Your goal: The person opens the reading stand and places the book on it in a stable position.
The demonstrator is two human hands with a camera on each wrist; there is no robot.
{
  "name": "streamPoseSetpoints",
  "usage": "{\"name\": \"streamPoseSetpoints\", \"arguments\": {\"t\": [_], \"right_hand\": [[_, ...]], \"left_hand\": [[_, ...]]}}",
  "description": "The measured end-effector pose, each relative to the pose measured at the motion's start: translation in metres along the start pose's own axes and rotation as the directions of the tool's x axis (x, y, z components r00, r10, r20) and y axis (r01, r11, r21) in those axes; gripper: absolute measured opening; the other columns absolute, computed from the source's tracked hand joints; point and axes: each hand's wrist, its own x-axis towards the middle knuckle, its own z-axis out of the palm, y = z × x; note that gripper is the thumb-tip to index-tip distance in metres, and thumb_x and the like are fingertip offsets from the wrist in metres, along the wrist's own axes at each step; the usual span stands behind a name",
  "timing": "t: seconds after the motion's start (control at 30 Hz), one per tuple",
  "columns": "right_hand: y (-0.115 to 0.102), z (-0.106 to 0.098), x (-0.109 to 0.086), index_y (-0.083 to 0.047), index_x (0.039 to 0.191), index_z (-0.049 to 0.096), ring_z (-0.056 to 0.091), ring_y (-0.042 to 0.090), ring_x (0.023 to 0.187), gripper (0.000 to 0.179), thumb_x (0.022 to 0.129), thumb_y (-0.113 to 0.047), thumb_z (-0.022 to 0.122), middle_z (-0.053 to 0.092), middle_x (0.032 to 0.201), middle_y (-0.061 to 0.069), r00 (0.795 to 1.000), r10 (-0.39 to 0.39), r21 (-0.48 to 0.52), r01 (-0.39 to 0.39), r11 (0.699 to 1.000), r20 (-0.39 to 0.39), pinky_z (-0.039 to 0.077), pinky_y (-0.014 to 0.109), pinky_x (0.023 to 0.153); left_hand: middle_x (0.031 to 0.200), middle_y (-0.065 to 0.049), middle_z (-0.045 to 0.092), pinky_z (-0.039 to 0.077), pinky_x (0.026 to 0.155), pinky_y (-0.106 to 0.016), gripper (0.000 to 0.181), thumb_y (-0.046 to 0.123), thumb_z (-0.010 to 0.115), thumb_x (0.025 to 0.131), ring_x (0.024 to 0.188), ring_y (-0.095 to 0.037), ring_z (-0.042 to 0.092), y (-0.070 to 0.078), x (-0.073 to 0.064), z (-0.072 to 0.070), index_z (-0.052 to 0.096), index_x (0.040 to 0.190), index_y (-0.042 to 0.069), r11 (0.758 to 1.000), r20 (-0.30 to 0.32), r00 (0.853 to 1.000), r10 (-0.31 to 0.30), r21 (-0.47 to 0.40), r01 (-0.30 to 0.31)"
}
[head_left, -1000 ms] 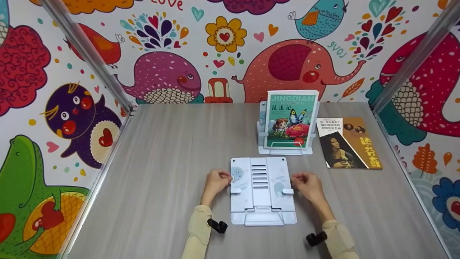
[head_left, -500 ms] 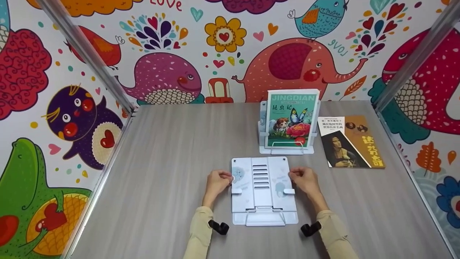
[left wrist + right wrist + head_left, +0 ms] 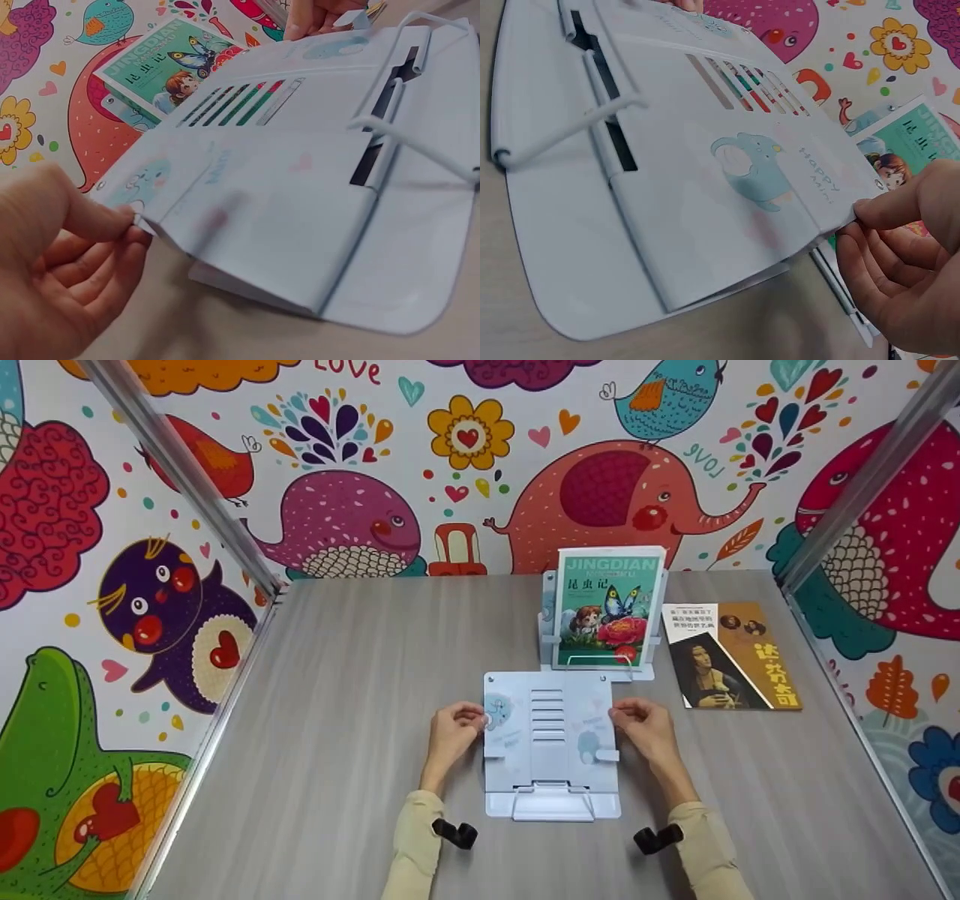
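A white book stand (image 3: 551, 765) with pale blue animal prints lies in front of the person. Its slotted back panel (image 3: 277, 195) is tilted up from the flat base (image 3: 555, 285), as both wrist views show. The left hand (image 3: 454, 735) pinches the panel's left edge between thumb and fingers. On the opposite edge the right hand (image 3: 649, 735) has the same kind of pinch, seen closely in the right wrist view. At the stand's front is a white wire page holder (image 3: 553, 808). Small white side clips (image 3: 607, 755) sit on the panel.
Behind the stand, a green-covered book (image 3: 609, 607) rests upright on a second white stand (image 3: 547, 649). A brown and white book (image 3: 776, 660) lies flat at the right. Patterned walls and metal posts (image 3: 874, 472) bound the grey table (image 3: 337, 675).
The right hand has come in from beside the stand to its right edge. Between them, the hands have raised the back panel, which lay flatter before.
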Motion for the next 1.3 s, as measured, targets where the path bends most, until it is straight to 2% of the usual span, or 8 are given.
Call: {"name": "streamPoseSetpoints", "arguments": {"t": [0.1, 0.27, 0.43, 0.6, 0.83, 1.07, 1.2, 1.3], "right_hand": [[-0.005, -0.004, -0.003, 0.008, 0.107, 0.069, 0.063, 0.018, 0.079, 0.019, 0.093, -0.005, 0.07, 0.069, 0.088, 0.005, 1.0, -0.011, 0.039, 0.011, 0.999, -0.006, 0.056, 0.022, 0.069], [-0.016, -0.012, -0.008, 0.009, 0.107, 0.068, 0.063, 0.01, 0.076, 0.018, 0.093, -0.001, 0.069, 0.069, 0.087, 0.001, 0.997, -0.058, 0.104, 0.062, 0.993, -0.041, 0.058, 0.022, 0.071], [-0.027, -0.02, -0.017, 0.006, 0.109, 0.068, 0.063, 0.009, 0.078, 0.018, 0.094, -0.003, 0.069, 0.07, 0.092, 0.005, 0.992, -0.113, 0.114, 0.119, 0.986, -0.057, 0.058, 0.018, 0.076], [-0.037, -0.029, -0.028, 0.004, 0.11, 0.069, 0.063, 0.012, 0.081, 0.02, 0.095, -0.009, 0.071, 0.07, 0.094, 0.006, 0.983, -0.175, 0.128, 0.181, 0.975, -0.061, 0.057, 0.017, 0.077], [-0.041, -0.035, -0.04, 0.004, 0.106, 0.071, 0.065, 0.011, 0.078, 0.015, 0.093, -0.003, 0.071, 0.071, 0.089, 0.001, 0.958, -0.269, 0.166, 0.284, 0.945, -0.103, 0.058, 0.021, 0.074], [-0.039, -0.037, -0.054, 0.008, 0.1, 0.071, 0.068, 0.012, 0.072, 0.012, 0.089, 0.008, 0.071, 0.072, 0.082, 0.0, 0.934, -0.336, 0.206, 0.355, 0.912, -0.121, 0.056, 0.019, 0.066], [-0.035, -0.041, -0.062, 0.008, 0.098, 0.07, 0.068, 0.012, 0.072, 0.01, 0.088, 0.011, 0.069, 0.072, 0.083, 0.001, 0.913, -0.394, 0.203, 0.408, 0.89, -0.11, 0.055, 0.017, 0.064], [-0.032, -0.043, -0.068, 0.008, 0.097, 0.07, 0.067, 0.011, 0.073, 0.01, 0.088, 0.011, 0.069, 0.072, 0.084, 0.001, 0.896, -0.432, 0.195, 0.445, 0.874, -0.104, 0.055, 0.017, 0.065]], "left_hand": [[0.091, -0.013, 0.072, 0.055, 0.069, -0.019, 0.007, 0.002, 0.072, 0.089, 0.078, -0.015, 0.065, 0.003, -0.003, -0.001, 0.073, 0.096, 0.001, 0.998, -0.003, 0.998, 0.056, -0.034, -0.056], [0.093, -0.014, 0.071, 0.055, 0.072, -0.019, 0.007, 0.002, 0.071, 0.091, 0.08, -0.018, 0.066, 0.011, -0.007, -0.003, 0.072, 0.098, 0.001, 0.989, 0.012, 0.992, 0.125, -0.085, -0.124], [0.093, -0.012, 0.072, 0.055, 0.074, -0.02, 0.007, 0.003, 0.072, 0.091, 0.081, -0.017, 0.065, 0.017, -0.01, -0.005, 0.072, 0.098, 0.002, 0.98, 0.012, 0.983, 0.183, -0.076, -0.182], [0.094, -0.01, 0.073, 0.056, 0.077, -0.021, 0.007, 0.006, 0.073, 0.092, 0.084, -0.018, 0.067, 0.022, -0.013, -0.008, 0.073, 0.098, 0.006, 0.977, 0.015, 0.978, 0.206, -0.05, -0.205], [0.095, -0.011, 0.073, 0.059, 0.079, -0.027, 0.008, 0.004, 0.073, 0.091, 0.087, -0.021, 0.069, 0.027, -0.017, -0.012, 0.073, 0.098, 0.005, 0.968, 0.014, 0.97, 0.243, -0.061, -0.242], [0.096, -0.018, 0.073, 0.062, 0.081, -0.04, 0.01, -0.006, 0.071, 0.089, 0.088, -0.03, 0.07, 0.036, -0.026, -0.017, 0.071, 0.099, -0.003, 0.953, -0.017, 0.955, 0.296, -0.058, -0.296], [0.095, -0.02, 0.073, 0.061, 0.079, -0.034, 0.01, -0.008, 0.07, 0.089, 0.087, -0.03, 0.07, 0.044, -0.037, -0.022, 0.071, 0.098, -0.006, 0.955, 0.004, 0.957, 0.289, -0.069, -0.288], [0.095, -0.021, 0.073, 0.06, 0.079, -0.029, 0.009, -0.008, 0.07, 0.089, 0.086, -0.027, 0.07, 0.052, -0.046, -0.026, 0.071, 0.098, -0.007, 0.947, 0.022, 0.952, 0.307, -0.104, -0.303]]}}
